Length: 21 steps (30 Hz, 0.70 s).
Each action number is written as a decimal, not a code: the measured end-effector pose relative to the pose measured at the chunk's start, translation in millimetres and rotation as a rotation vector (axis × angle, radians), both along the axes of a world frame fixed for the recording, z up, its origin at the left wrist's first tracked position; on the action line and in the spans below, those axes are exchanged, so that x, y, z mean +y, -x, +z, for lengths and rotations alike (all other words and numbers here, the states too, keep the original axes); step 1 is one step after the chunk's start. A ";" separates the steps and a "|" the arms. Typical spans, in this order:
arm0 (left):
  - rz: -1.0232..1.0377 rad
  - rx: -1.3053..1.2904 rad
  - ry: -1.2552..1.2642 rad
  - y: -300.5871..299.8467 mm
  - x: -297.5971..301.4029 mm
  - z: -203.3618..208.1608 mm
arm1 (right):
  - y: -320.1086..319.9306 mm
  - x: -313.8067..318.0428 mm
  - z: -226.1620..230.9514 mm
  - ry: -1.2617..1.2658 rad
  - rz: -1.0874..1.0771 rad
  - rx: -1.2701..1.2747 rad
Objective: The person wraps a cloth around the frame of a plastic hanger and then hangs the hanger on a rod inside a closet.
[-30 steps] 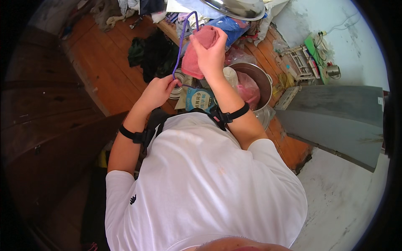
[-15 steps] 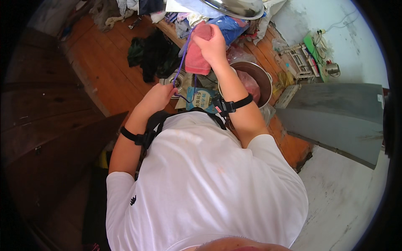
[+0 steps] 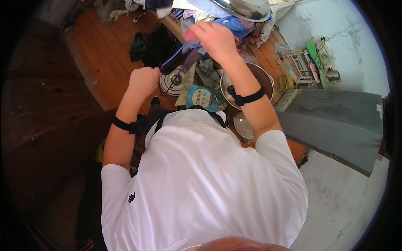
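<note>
My left hand [image 3: 144, 80] is closed round one end of a thin purple loop [image 3: 175, 57], which looks like a wire clothes hanger. The loop slants up and away to the right. At its far end my right hand [image 3: 217, 42] grips a pinkish-red cloth [image 3: 191, 35], like a small towel. Most of the cloth is hidden behind my right hand and fingers. Both hands are raised in front of me, apart from each other, the right one farther out.
Below my hands lie a round metal burner [image 3: 176, 80], a blue booklet [image 3: 202, 97] and a large pot [image 3: 267, 79]. Dark clothing [image 3: 157, 48] lies on the wooden floor. A shiny metal basin [image 3: 247, 9] sits among piled cloths. A grey cabinet [image 3: 335, 121] stands at right.
My left hand has moved up and left with the purple loop. My right hand has turned over the red cloth, which now shows much less.
</note>
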<state>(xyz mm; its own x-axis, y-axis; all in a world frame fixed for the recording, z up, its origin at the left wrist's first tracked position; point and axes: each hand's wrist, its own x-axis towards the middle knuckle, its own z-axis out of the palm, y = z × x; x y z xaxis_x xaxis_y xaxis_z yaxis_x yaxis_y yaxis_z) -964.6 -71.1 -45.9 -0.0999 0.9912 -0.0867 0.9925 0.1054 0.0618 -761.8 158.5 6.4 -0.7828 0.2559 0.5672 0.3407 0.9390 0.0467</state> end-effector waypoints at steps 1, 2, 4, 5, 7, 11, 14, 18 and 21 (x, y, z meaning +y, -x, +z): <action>0.002 -0.002 0.000 0.8 2.3 1.4 | 4.5 -4.5 -7.1 -0.040 0.074 -0.052; -0.025 -0.012 -0.060 0.9 4.9 3.0 | 12.2 -11.2 -9.4 -0.080 0.151 -0.104; -0.042 -0.024 -0.123 -0.5 11.2 4.7 | 24.8 -50.3 -17.8 -0.092 0.222 -0.106; -0.064 -0.030 -0.077 -2.8 17.6 6.3 | 29.0 -64.8 -22.1 -0.096 0.246 -0.083; -0.080 -0.036 -0.033 -3.3 20.1 6.6 | 34.3 -67.9 -32.8 -0.082 0.224 -0.061; -0.008 0.040 -0.349 -8.7 13.0 25.3 | 36.1 -57.2 -30.1 -0.075 0.150 -0.035; 0.095 -0.020 -0.783 -6.0 0.1 28.2 | 25.2 -39.8 -24.4 0.102 0.046 -0.035; 0.173 -0.183 -0.709 29.0 -27.5 -21.5 | 13.3 -24.5 -11.7 0.351 -0.079 0.018; 0.262 -0.439 -0.370 35.2 -43.3 -40.5 | 16.5 -25.8 -15.9 0.429 -0.114 0.106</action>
<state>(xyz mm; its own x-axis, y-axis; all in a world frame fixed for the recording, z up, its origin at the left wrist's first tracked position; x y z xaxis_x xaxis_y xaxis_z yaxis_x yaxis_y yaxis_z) -999.8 -114.4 -86.5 -0.3760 0.9111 0.1689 0.8106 0.2352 0.5363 -778.3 132.7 -9.6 -0.6797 0.5661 0.4664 0.4251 0.8222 -0.3785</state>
